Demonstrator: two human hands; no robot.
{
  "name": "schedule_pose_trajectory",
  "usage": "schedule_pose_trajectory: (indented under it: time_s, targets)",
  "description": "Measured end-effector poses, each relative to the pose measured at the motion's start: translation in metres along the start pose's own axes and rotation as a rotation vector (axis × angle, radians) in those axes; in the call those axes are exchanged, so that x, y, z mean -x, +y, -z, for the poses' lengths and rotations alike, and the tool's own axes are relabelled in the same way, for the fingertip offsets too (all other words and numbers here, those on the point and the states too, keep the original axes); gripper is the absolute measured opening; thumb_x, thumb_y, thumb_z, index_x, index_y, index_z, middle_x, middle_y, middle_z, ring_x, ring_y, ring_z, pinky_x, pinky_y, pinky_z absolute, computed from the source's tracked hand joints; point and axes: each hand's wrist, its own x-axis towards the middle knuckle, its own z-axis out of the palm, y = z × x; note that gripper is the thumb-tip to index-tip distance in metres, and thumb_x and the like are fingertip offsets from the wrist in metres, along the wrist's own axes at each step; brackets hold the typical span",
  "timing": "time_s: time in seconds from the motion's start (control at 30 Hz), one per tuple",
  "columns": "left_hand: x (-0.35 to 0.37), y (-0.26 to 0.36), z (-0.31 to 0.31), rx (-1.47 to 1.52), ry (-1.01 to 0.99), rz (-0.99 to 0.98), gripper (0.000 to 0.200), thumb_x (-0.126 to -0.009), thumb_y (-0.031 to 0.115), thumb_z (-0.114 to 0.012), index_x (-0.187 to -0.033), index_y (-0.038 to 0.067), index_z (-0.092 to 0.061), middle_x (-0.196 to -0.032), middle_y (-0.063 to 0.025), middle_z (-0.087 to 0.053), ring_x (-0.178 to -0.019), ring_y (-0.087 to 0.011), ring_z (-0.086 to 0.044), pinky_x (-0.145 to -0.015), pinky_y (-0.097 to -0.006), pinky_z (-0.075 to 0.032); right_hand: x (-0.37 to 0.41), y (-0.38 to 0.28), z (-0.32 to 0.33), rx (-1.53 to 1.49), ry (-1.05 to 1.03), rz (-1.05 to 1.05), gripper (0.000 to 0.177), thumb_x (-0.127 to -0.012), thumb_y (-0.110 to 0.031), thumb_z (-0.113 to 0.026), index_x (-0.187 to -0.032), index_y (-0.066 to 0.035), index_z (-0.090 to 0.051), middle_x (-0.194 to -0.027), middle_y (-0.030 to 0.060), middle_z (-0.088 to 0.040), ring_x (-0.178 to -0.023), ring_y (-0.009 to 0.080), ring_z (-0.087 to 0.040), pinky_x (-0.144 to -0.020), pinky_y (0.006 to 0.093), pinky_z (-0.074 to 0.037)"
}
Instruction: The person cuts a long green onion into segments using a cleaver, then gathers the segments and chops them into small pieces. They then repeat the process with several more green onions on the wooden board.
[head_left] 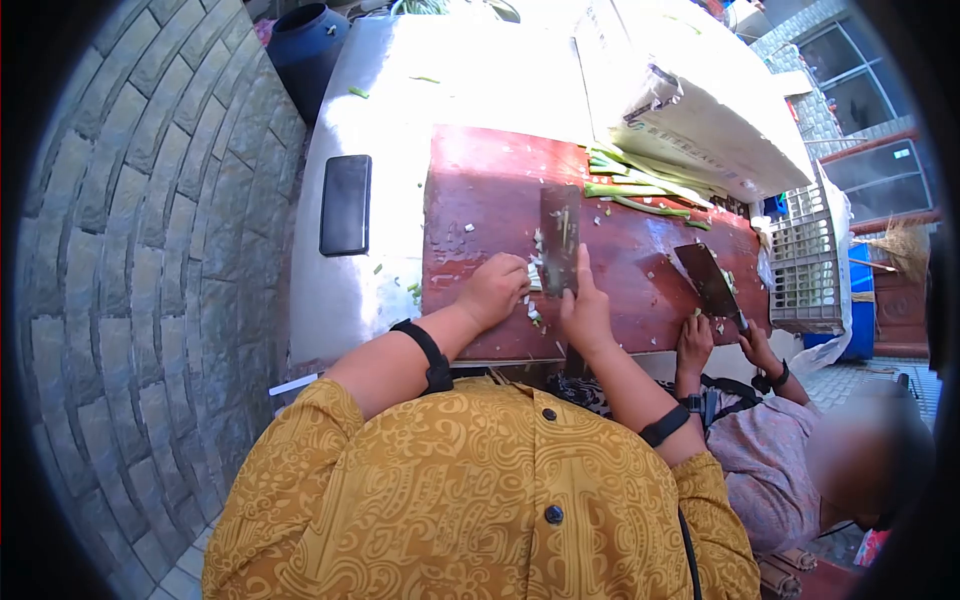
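On the red board (480,200), my left hand (495,290) has its fingers curled down against pale chopped stalk pieces (534,275). My right hand (587,308) is wrapped round a cleaver, its index finger stretched along the blade (560,235). The blade stands just right of my left fingertips, slightly blurred. Small white and green bits (534,314) lie around it. Long green stalks (640,185) lie at the board's back right.
A black phone (345,205) lies left of the board. At the right, a co-worker (770,450) holds another cleaver (707,280) over the same board. A white foam box (700,130), a plastic crate (805,265) and a dark barrel (305,50) stand around.
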Motion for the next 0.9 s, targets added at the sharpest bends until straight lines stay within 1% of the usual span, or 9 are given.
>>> schedule_pose_trajectory:
  time_s: [0.03, 0.13, 0.23, 0.33, 0.43, 0.53, 0.73, 0.83, 0.9]
  targets:
    - [0.0, -0.001, 0.001, -0.006, 0.002, 0.01, 0.014, -0.068, 0.003, -0.07, -0.075, 0.004, -0.058, -0.087, -0.0098, -0.059, -0.084, -0.0287, -0.058, -0.075, -0.0376, -0.049, 0.002, -0.001, 0.004, -0.089, 0.012, -0.003, 0.077, -0.079, 0.004, -0.052, -0.147, -0.011, -0.02, -0.081, 0.0285, -0.061, -0.075, 0.0455, -0.061, -0.065, 0.0498, -0.047]
    - [0.001, 0.0, -0.004, -0.007, 0.006, 0.026, 0.015, -0.067, 0.003, -0.07, -0.074, 0.004, -0.057, -0.086, -0.0093, -0.059, -0.084, -0.0286, -0.058, -0.074, -0.0376, -0.048, 0.014, -0.013, 0.029, -0.035, -0.039, 0.083, 0.077, -0.079, 0.005, -0.052, -0.147, -0.01, -0.02, -0.08, 0.0283, -0.061, -0.076, 0.0459, -0.06, -0.064, 0.0498, -0.047]
    - [0.001, -0.003, -0.005, -0.024, 0.018, 0.007, 0.015, -0.067, 0.002, -0.07, -0.073, 0.005, -0.056, -0.087, -0.009, -0.059, -0.084, -0.0286, -0.058, -0.074, -0.0375, -0.048, 0.026, -0.026, 0.051, 0.069, -0.208, 0.029, 0.077, -0.078, 0.005, -0.052, -0.147, -0.009, -0.02, -0.079, 0.0284, -0.061, -0.074, 0.0459, -0.06, -0.064, 0.0503, -0.046]
    - [0.001, -0.003, -0.005, -0.015, 0.022, 0.016, 0.015, -0.067, 0.003, -0.07, -0.073, 0.005, -0.056, -0.087, -0.0093, -0.058, -0.084, -0.0287, -0.058, -0.074, -0.0375, -0.048, 0.039, -0.02, 0.055, 0.13, -0.253, 0.093, 0.077, -0.077, 0.005, -0.051, -0.147, -0.008, -0.02, -0.074, 0.0279, -0.059, -0.07, 0.0457, -0.059, -0.063, 0.0508, -0.046]
    - [0.0, -0.002, -0.003, -0.004, 0.018, 0.021, 0.015, -0.068, 0.003, -0.07, -0.073, 0.004, -0.056, -0.087, -0.0097, -0.058, -0.084, -0.0289, -0.058, -0.074, -0.0375, -0.049, 0.044, -0.023, 0.055, 0.168, -0.345, 0.063, 0.078, -0.077, 0.001, -0.052, -0.147, -0.008, -0.019, -0.074, 0.0257, -0.062, -0.07, 0.0444, -0.061, -0.066, 0.0526, -0.046]
    - [0.0, -0.001, -0.002, -0.015, 0.013, 0.031, 0.015, -0.068, 0.003, -0.07, -0.073, 0.004, -0.057, -0.086, -0.0098, -0.058, -0.084, -0.0289, -0.057, -0.074, -0.0375, -0.049, 0.041, -0.02, 0.048, 0.18, -0.368, 0.086, 0.079, -0.076, 0.002, -0.052, -0.147, -0.009, -0.019, -0.073, 0.0253, -0.062, -0.068, 0.0443, -0.06, -0.065, 0.0523, -0.046]
    - [0.0, -0.002, -0.002, -0.025, -0.009, 0.008, 0.015, -0.067, 0.003, -0.071, -0.074, 0.003, -0.057, -0.086, -0.0097, -0.057, -0.084, -0.0289, -0.057, -0.073, -0.0376, -0.049, 0.009, -0.007, 0.005, 0.144, -0.227, 0.155, 0.079, -0.077, -0.001, -0.055, -0.147, -0.009, -0.018, -0.074, 0.0248, -0.062, -0.07, 0.0436, -0.061, -0.064, 0.0504, -0.047]
    - [0.0, -0.001, -0.001, -0.041, -0.01, -0.003, 0.014, -0.068, 0.003, -0.07, -0.075, 0.004, -0.058, -0.086, -0.0093, -0.057, -0.084, -0.0291, -0.057, -0.073, -0.0375, -0.048, 0.001, -0.007, 0.002, 0.04, -0.096, 0.069, 0.078, -0.079, -0.003, -0.055, -0.147, -0.01, -0.018, -0.078, 0.0257, -0.063, -0.073, 0.044, -0.062, -0.065, 0.0501, -0.048]
    - [0.0, -0.002, 0.001, -0.02, -0.045, 0.016, 0.016, -0.068, 0.005, -0.072, -0.078, 0.004, -0.059, -0.09, -0.0098, -0.058, -0.088, -0.0293, -0.057, -0.077, -0.038, -0.048, 0.001, 0.001, -0.003, -0.108, 0.011, 0.043, 0.077, -0.079, 0.0, -0.054, -0.147, -0.011, -0.019, -0.078, 0.0263, -0.062, -0.071, 0.044, -0.061, -0.064, 0.0477, -0.048]
